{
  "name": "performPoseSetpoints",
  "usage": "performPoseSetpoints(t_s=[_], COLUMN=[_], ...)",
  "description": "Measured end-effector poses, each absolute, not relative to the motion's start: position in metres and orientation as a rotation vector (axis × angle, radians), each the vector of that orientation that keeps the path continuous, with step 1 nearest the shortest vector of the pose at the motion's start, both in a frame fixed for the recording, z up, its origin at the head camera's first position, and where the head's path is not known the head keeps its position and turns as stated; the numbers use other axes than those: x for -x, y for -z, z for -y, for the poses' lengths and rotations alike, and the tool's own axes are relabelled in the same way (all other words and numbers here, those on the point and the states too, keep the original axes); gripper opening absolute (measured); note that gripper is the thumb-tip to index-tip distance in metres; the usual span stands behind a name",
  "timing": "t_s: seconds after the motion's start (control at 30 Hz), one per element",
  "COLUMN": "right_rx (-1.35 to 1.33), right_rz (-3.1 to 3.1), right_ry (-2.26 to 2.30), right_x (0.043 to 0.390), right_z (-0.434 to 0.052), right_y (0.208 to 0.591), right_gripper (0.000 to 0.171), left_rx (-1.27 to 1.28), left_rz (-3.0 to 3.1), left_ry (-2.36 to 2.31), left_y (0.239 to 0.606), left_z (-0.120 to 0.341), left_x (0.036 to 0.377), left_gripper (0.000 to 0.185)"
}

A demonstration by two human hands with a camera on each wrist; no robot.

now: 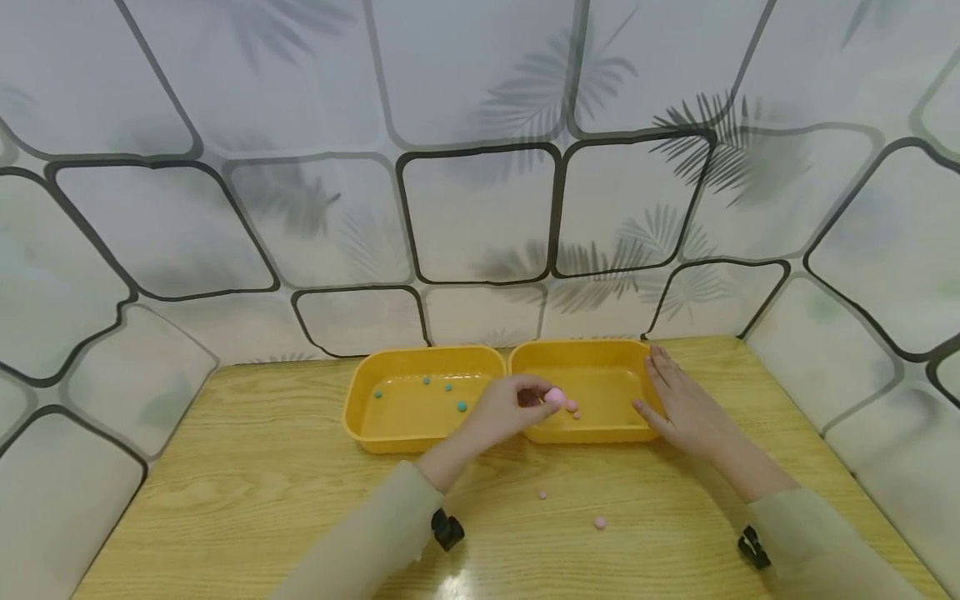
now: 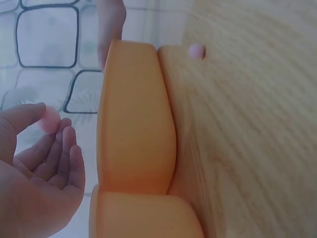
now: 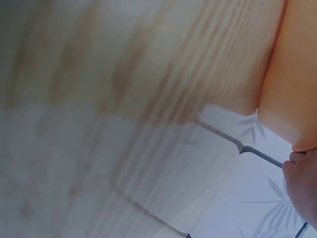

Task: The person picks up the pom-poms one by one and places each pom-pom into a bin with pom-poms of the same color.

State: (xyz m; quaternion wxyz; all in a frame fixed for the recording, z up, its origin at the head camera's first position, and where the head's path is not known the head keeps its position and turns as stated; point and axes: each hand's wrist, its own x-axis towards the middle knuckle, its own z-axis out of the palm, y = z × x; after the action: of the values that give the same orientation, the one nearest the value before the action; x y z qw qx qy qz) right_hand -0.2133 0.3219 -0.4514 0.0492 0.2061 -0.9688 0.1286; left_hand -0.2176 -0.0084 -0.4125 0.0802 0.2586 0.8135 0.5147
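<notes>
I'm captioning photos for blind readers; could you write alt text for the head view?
A left hand pinches a round pink ball over the right of two yellow rectangular plastic trays, while the right hand touches its right side. Smaller pink balls lie in that tray and on the wood-grain table; four small teal balls lie in the left tray.

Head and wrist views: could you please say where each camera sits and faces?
Head: head-worn, facing forward and down at two yellow rectangular trays; left hand, right hand and forearms show.
Left wrist: worn there, facing the held pink ball and trays; both hands show.
Right wrist: worn there, facing wood-grained table; right hand partly shows.
Shared: head and left wrist both show that ball.
</notes>
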Motion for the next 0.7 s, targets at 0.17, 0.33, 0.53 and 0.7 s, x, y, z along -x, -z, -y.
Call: performPoseSetpoints(t_s=[0.17, 0.33, 0.53, 0.7], right_rx=[-0.625, -0.625, -0.632, -0.637], right_rz=[2.961, 2.96, 2.963, 2.964], right_ry=[-0.394, -0.405, -0.412, -0.414], right_x=[0.213, 0.213, 0.213, 0.213], right_z=[-0.322, -0.322, -0.322, -0.322], right_y=[0.452, 0.453, 0.453, 0.452], right_gripper=[0.085, 0.085, 0.085, 0.085], left_rx=[-0.702, -0.656, -0.601, -0.546], left_rz=[-2.459, -2.522, -2.529, -2.507], left_ry=[-1.533, -1.499, -1.497, -1.529], left_y=[0.408, 0.403, 0.407, 0.41], left_z=[0.005, -0.001, -0.007, -0.012], left_x=[0.231, 0.242, 0.253, 0.258], left_gripper=[0.029, 0.03, 0.031, 0.032])
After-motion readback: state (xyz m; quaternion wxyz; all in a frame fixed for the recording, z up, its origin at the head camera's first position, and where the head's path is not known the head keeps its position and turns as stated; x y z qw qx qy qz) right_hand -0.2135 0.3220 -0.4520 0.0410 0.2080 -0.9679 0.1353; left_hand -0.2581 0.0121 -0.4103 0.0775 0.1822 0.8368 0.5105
